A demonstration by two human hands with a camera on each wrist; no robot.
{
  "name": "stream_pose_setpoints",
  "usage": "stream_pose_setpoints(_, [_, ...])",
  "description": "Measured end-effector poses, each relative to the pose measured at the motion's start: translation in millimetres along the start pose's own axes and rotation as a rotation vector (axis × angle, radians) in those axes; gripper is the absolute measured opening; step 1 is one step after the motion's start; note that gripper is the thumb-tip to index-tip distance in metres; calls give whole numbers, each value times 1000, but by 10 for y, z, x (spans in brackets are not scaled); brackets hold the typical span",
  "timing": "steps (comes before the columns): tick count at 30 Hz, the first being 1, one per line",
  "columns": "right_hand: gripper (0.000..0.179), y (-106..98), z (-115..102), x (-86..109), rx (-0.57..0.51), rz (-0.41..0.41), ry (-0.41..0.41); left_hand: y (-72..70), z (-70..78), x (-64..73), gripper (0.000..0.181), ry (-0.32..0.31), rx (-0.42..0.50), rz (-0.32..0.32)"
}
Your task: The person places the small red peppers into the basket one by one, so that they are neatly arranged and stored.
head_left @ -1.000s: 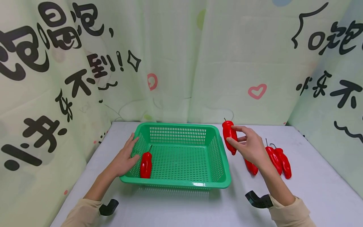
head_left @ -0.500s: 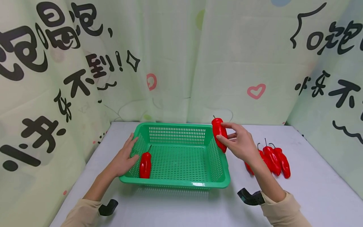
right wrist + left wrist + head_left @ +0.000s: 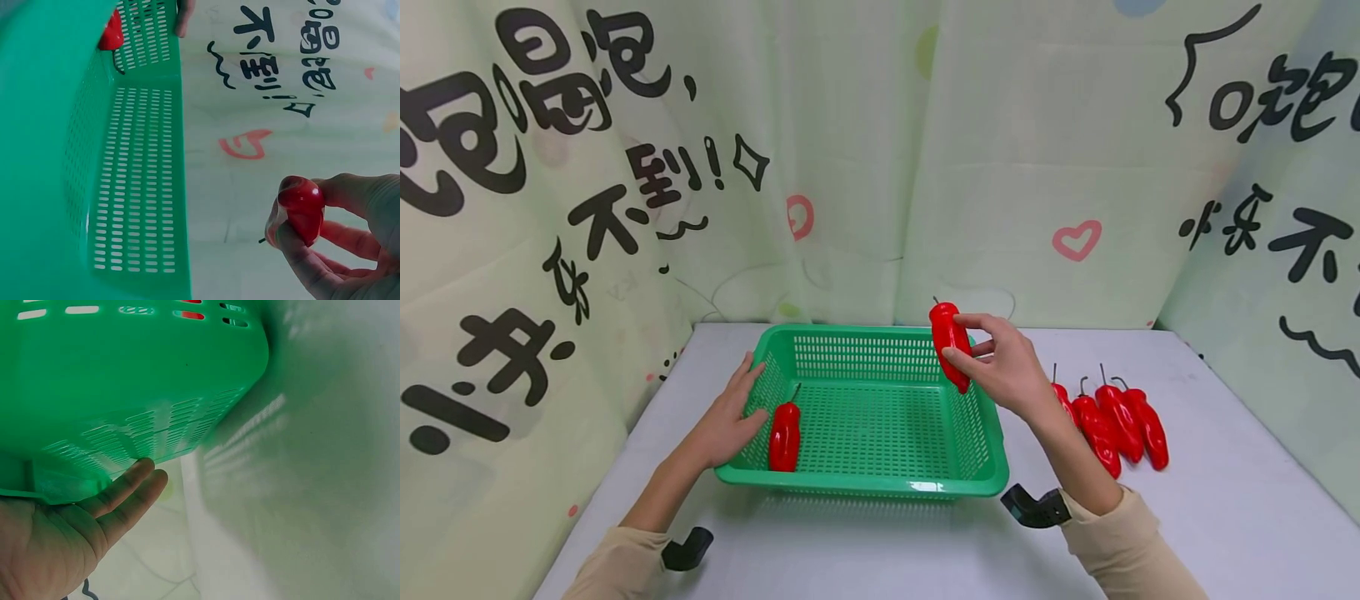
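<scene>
A red pepper (image 3: 950, 343) is pinched between the thumb and fingers of my right hand (image 3: 1000, 360), held up over the right part of the green basket (image 3: 865, 482). In the right wrist view the same pepper (image 3: 301, 209) shows end-on in the fingertips. My left hand (image 3: 727, 423) rests on the basket's left rim, fingers straight; the left wrist view has these fingers (image 3: 128, 500) along the outside of the basket wall. Another red pepper (image 3: 785, 436) lies inside the basket at the left, stem pointing away.
To the right of the basket, several red peppers (image 3: 1120, 421) lie side by side on the white table (image 3: 1217, 467), partly hidden by my right forearm. A pale curtain (image 3: 850, 167) with black lettering and hearts stands behind the table and along both sides.
My right hand has carried its pepper leftward from beside the basket to over its right part, slightly higher. More of the peppers on the table show now. The left hand stays put.
</scene>
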State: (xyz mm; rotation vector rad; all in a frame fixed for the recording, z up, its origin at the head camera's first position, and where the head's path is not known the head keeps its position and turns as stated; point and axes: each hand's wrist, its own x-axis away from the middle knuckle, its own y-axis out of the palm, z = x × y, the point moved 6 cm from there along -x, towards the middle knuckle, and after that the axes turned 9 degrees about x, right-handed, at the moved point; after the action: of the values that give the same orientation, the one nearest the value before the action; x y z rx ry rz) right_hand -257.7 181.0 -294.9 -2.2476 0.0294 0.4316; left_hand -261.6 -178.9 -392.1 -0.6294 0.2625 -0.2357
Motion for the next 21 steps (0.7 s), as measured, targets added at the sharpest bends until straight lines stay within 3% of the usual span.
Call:
stream_pose_setpoints(9, [58,120,-112,-119,-42,-40,-28,-7,18,2,69,3,2,-2])
stream_pose_setpoints(21, [53,364,-260,-201,-91,-129,-7,0,20,1,70,0,4,-4])
